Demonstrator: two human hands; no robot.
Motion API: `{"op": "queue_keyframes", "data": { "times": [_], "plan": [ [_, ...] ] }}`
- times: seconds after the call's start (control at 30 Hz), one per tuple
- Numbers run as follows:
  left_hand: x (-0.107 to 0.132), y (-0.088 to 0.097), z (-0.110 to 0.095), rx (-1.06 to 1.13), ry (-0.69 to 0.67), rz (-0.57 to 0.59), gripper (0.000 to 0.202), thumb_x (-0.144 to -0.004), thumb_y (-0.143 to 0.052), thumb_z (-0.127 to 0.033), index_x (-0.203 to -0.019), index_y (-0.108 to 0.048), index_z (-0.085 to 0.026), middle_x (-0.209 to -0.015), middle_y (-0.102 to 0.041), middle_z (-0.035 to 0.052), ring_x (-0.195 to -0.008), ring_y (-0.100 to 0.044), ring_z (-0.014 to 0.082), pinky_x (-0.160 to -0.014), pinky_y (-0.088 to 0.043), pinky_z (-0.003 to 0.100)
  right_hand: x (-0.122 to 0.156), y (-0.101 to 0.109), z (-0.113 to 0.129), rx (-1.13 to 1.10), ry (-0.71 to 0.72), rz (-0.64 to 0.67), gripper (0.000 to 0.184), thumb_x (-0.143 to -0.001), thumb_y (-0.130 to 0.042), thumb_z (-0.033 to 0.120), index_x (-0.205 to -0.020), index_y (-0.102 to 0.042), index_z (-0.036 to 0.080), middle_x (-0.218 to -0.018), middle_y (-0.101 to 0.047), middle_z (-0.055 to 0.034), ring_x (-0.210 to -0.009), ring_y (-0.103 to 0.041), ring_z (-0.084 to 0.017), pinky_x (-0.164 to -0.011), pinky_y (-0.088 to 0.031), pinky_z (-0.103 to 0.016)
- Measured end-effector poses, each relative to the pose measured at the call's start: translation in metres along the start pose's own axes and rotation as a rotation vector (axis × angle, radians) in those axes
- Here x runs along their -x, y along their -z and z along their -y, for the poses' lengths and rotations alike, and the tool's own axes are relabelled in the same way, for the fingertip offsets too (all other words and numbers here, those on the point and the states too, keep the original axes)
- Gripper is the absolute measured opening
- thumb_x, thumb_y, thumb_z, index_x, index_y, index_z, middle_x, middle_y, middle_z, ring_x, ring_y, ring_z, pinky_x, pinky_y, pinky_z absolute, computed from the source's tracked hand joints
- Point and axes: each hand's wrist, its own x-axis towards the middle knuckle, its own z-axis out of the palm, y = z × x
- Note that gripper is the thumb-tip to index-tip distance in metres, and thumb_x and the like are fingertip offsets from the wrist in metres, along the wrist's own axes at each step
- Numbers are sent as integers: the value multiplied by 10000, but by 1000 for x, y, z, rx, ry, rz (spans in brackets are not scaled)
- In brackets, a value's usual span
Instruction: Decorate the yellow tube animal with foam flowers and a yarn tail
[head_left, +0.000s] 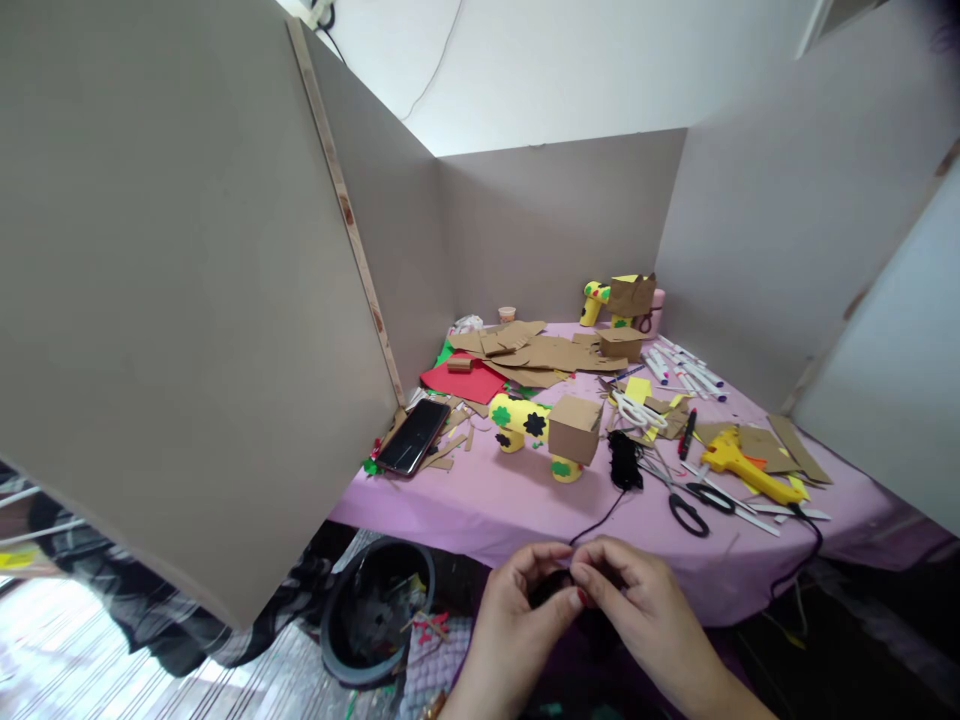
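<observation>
My left hand [521,600] and my right hand [637,600] meet below the table's front edge, fingers pinched together on a strand of black yarn [596,525]. The strand runs up to a black yarn bundle [624,460] lying on the pink tablecloth [487,500]. Just behind it stands a yellow paper-roll animal [525,425] with green and black flower spots and a brown cardboard box head [574,428].
Black scissors [694,505], a yellow glue gun [742,465], markers [686,370], a phone [414,436], red paper [465,380] and cardboard scraps [540,350] cover the table. A second yellow craft figure [619,300] stands at the back. Grey boards wall the table. A dark bin [375,620] sits below left.
</observation>
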Motion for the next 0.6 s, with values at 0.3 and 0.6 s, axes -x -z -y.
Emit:
{"op": "queue_keyframes", "data": {
  "times": [0.3,0.6],
  "plan": [
    [-3,9,2,-66,120,-32,167,-658,-692,-252,-777,-706,-135,-582,-658,8,-564,-569,124,-583,-433,226,-2,8,-6,-185,-111,104,268,-863,-492,416,-731,-524,185,-601,-488,44,-572,-485,-126,-570,-382,-237],
    [-3,6,-4,12,139,-65,192,-621,-721,-292,-733,-708,-137,-576,-652,6,-554,-559,121,-588,-425,229,0,5,-7,-301,-148,85,372,-866,-439,515,-819,-577,173,-612,-544,26,-546,-527,-126,-521,-382,-228]
  ]
}}
